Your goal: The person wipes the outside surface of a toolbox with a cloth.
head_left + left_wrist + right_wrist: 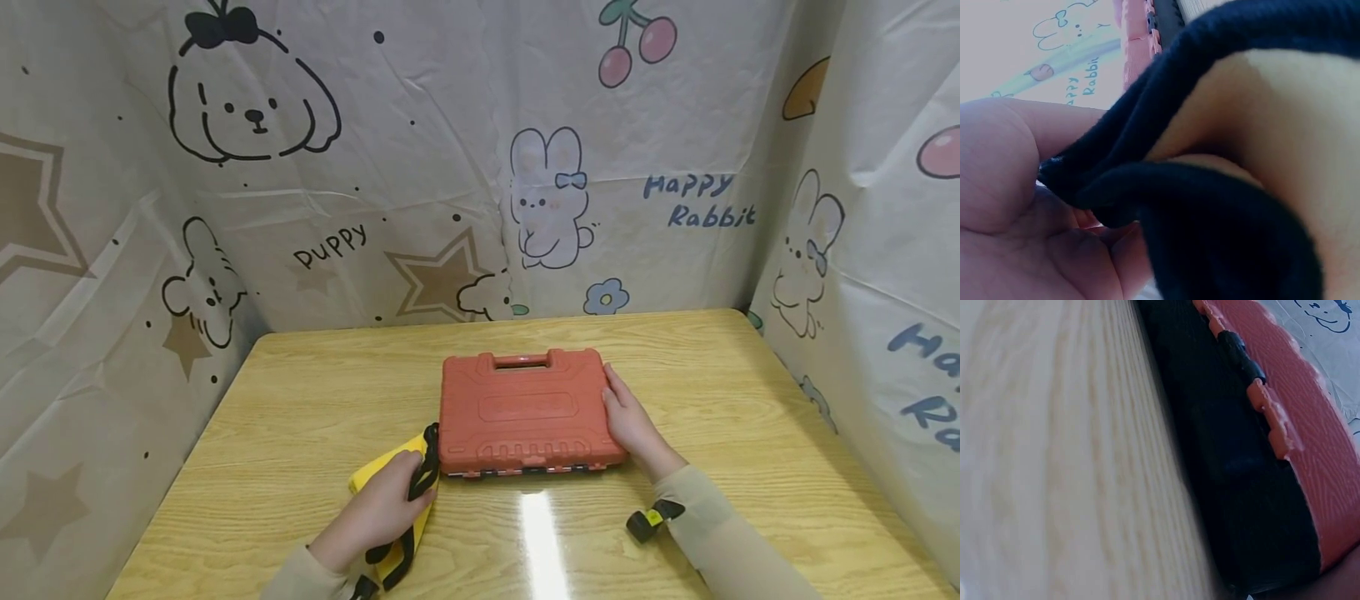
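Black strap (pixel 430 467) of the yellow object (pixel 378 465) within the left grip (pixel 381 504), right grip (pixel 634 427) straight-fingered against the red case (pixel 525 406).

Red-topped case (pixel 1266 456) (black below) on a wood-grained tabletop (pixel 1060 456); printed sheet (pixel 1330 350) at upper right.

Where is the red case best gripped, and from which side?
Probably by the handle, coming from the far side: it is a narrow bar beside a slot, suited to a wrapping grip. The red case lies broad face up, that bar along its far edge.
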Tool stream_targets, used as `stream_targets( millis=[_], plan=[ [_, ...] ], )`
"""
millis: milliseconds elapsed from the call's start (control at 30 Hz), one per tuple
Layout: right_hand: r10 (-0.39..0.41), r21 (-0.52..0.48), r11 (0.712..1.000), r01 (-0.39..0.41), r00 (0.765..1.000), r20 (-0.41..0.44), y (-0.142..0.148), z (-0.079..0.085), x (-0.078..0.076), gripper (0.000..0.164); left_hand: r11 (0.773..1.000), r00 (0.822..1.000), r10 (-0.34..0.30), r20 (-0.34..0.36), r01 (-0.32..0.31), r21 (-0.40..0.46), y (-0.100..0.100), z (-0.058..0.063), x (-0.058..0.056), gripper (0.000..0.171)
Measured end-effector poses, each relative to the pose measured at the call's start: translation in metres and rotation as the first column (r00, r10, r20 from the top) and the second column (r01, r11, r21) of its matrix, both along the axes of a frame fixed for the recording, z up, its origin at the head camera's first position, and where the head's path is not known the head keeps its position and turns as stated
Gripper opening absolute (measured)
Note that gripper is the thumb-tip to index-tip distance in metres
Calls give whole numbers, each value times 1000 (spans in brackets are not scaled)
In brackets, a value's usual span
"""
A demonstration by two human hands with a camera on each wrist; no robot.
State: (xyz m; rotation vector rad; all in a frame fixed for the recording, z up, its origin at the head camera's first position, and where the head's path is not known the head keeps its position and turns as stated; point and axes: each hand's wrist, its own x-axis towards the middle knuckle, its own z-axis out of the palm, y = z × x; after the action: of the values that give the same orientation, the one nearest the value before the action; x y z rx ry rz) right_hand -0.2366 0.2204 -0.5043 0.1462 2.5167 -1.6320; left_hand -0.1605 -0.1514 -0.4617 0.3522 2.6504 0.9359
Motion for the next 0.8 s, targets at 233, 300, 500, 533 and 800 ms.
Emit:
stream_targets(
  millis=[233, 300, 500, 533, 800],
  plan=[
    [2, -13, 1000, -2, 1000, 2, -1, 1, 0, 57, 1000, 1000, -14, 17, 14, -11, 0, 1, 3, 17],
    [2, -13, 1000, -2, 1000, 5, -1, 1, 0, 57, 999, 1000, -28, 13, 29, -15, 0, 2, 4, 18],
    [-1, -14, 1000, 1, 1000, 6, -1, 1, 0, 57, 996, 996, -87, 8, 87, -20, 0, 5, 10, 20],
    [-2, -15, 1000, 2, 1000, 6, -1, 1, 0, 57, 995, 996, -93, 11, 93, -18, 0, 6, 11, 20],
    [-3, -18, 1000, 3, 1000, 4, 0, 0, 0, 57, 993, 993, -116, -17, 116, -24, 0, 8, 14, 25]
  ],
)
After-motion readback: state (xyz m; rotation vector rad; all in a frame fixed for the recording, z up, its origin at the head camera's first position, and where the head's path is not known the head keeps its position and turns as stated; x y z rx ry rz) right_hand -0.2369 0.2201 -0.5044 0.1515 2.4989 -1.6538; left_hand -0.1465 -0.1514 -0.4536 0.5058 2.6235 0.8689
